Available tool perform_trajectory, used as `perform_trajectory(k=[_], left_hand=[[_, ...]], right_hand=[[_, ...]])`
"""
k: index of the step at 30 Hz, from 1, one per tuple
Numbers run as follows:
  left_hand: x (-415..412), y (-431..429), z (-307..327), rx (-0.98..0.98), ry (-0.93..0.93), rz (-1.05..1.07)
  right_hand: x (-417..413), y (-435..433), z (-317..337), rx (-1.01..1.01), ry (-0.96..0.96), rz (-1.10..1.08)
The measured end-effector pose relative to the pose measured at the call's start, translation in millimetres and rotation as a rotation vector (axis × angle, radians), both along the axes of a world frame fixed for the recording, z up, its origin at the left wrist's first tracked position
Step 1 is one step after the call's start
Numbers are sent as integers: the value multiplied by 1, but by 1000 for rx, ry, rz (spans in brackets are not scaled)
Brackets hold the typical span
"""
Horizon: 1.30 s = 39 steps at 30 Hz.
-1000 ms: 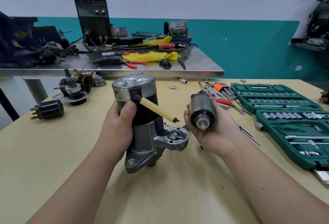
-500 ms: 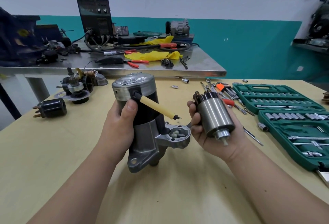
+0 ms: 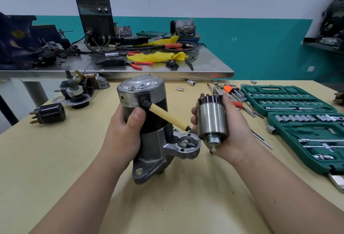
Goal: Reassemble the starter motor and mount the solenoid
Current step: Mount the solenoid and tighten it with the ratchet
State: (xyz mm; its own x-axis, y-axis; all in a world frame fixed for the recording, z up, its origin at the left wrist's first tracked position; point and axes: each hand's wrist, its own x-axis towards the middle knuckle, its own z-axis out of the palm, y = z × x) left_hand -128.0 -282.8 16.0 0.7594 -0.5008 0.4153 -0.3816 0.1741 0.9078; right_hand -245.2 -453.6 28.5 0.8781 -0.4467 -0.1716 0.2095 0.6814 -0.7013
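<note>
"Where is everything?"

"My left hand [image 3: 122, 135] is wrapped round the starter motor [image 3: 149, 127], upright at mid-bench [image 3: 55, 178]. My right hand [image 3: 234, 133] is curled round the solenoid [image 3: 212, 120], just right of it, plunger end down."

"How will you seat it well?"

"I'd line the plunger up with the open socket [image 3: 186, 144], keep the yellow-sleeved lead [image 3: 167, 116] clear, and press straight in."
</note>
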Motion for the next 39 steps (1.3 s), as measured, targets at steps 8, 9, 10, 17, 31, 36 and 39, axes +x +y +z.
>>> perform_trajectory(k=[8, 9, 10, 17, 31, 36, 39], left_hand=[[-12, -3, 4, -9, -126, -99], [-15, -4, 5, -15, -157, -102], [-18, -5, 6, -16, -193, -100], [-11, -2, 4, -27, -114, -31], [-9, -9, 4, 20, -40, 38], [-16, -14, 5, 8, -60, 19], [-18, -15, 5, 6, -75, 16]], right_hand=[[-5, 1, 3, -182, -130, 75], [-5, 2, 2, -189, -138, 79], [-5, 2, 1, -184, -148, 84], [-5, 4, 4, -23, -173, 124], [-1, 12, 15, -561, -220, -210], [-2, 19, 16, -1014, -91, -303], [-6, 16, 14, -1155, -60, -273]])
